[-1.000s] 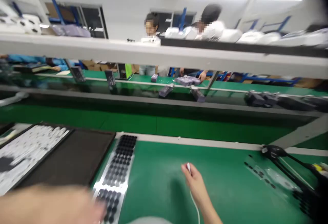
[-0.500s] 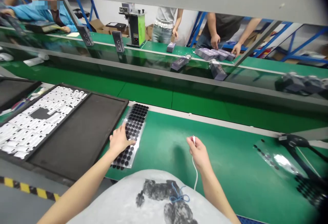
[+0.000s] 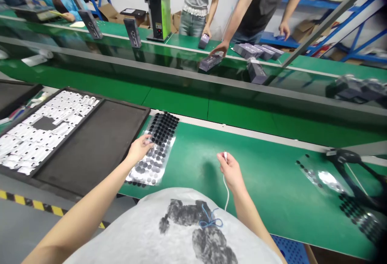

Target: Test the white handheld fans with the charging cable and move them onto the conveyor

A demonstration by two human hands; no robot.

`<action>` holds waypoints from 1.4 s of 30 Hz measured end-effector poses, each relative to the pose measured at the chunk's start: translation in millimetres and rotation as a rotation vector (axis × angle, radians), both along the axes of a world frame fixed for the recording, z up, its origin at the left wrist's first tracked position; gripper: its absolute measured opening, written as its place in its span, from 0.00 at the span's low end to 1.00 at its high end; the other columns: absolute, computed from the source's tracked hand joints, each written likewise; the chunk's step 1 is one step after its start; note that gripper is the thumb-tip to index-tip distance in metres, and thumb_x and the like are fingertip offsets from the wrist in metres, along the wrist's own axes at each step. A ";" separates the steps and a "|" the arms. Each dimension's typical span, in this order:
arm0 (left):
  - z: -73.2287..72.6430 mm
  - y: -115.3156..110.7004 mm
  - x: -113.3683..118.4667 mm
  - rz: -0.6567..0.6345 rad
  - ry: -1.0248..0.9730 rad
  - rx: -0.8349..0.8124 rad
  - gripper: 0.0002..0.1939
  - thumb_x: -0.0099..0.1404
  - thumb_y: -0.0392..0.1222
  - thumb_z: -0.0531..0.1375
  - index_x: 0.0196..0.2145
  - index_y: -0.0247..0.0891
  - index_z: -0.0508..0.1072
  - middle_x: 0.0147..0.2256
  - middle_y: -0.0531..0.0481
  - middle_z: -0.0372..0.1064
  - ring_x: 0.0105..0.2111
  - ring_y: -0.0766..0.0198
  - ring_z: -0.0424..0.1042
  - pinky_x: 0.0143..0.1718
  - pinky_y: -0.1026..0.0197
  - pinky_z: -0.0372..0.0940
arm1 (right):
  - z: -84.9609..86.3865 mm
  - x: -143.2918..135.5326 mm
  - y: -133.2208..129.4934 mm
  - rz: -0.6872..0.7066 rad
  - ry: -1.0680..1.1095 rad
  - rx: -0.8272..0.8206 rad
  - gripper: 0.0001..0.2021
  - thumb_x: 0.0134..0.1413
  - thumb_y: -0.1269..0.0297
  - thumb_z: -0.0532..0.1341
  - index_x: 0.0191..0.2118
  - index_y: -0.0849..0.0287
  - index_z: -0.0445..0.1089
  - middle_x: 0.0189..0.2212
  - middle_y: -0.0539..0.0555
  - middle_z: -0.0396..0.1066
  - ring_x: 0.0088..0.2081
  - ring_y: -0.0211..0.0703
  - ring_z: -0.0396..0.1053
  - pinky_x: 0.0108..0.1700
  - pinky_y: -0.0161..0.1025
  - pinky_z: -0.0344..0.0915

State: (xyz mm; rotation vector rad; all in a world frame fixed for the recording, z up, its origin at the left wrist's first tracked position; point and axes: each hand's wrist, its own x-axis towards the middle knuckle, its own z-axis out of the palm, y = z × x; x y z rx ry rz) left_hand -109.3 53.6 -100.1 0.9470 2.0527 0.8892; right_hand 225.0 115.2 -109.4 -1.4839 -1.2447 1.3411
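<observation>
My left hand [image 3: 140,149] is at the left edge of a clear sheet of round black stickers [image 3: 163,148], its thumb and fingers curled in and pinching the film. The sheet's lower half shines with reflections, and its upper rows look dark and dense. My right hand [image 3: 232,170] is closed around the white plug of a cable [image 3: 226,191], the tip pointing up above the green bench. The cable runs down from the hand behind my light apron.
A black tray [image 3: 90,147] beside my left arm holds rows of small white parts [image 3: 60,123]. At right lie another sticker sheet [image 3: 356,211] and a black stand [image 3: 347,163]. Across the shelf bar, co-workers handle grey boxes [image 3: 211,61] near a green-black machine [image 3: 159,16].
My left hand has drawn its fingers together at the sheet, whose lower part now shines. My right hand keeps the plug. A co-worker's hand has reached onto a grey box. The view has tilted slightly.
</observation>
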 end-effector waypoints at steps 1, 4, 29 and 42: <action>1.5 4.6 4.1 -0.002 -0.082 0.032 0.23 0.49 0.48 0.63 0.41 0.35 0.70 0.28 0.49 0.68 0.30 0.59 0.68 0.36 0.58 0.61 | 0.2 1.3 0.6 0.000 -0.004 0.003 0.20 0.40 0.45 0.64 0.26 0.58 0.63 0.16 0.42 0.50 0.17 0.32 0.45 0.19 0.32 0.44; 3.5 24.0 28.6 0.007 -0.315 0.106 0.20 0.49 0.51 0.63 0.37 0.36 0.69 0.26 0.52 0.67 0.25 0.66 0.66 0.28 0.65 0.60 | 0.0 5.1 2.0 -0.003 -0.025 0.012 0.19 0.41 0.45 0.63 0.26 0.58 0.63 0.15 0.42 0.50 0.18 0.32 0.46 0.20 0.33 0.45; -31.7 36.7 121.8 -0.025 -0.580 -0.069 0.32 0.53 0.35 0.63 0.56 0.37 0.61 0.33 0.52 0.69 0.22 0.73 0.63 0.22 0.69 0.62 | -40.1 -18.1 -3.3 0.090 -0.321 0.022 0.24 0.46 0.61 0.58 0.51 0.62 0.63 0.20 0.45 0.66 0.25 0.41 0.64 0.36 0.38 0.61; -30.1 39.5 120.9 0.027 -0.563 -0.095 0.19 0.40 0.47 0.69 0.27 0.31 0.73 0.21 0.51 0.68 0.22 0.70 0.65 0.23 0.68 0.59 | -45.1 -10.7 2.8 -0.058 -0.236 0.068 0.15 0.45 0.52 0.59 0.32 0.59 0.68 0.28 0.51 0.69 0.30 0.41 0.64 0.34 0.36 0.59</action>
